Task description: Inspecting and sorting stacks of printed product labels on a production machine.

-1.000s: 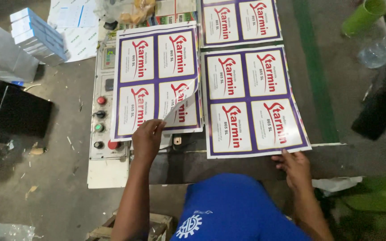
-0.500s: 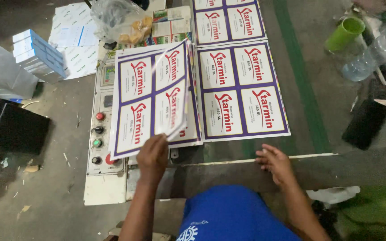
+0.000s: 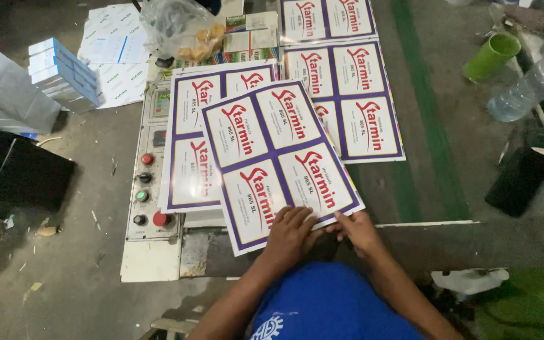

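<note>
Print workshop: machine control panel (image 3: 149,189) with buttons, stacked printed label sheets (image 3: 344,94), dusty floor (image 3: 64,277).
</note>
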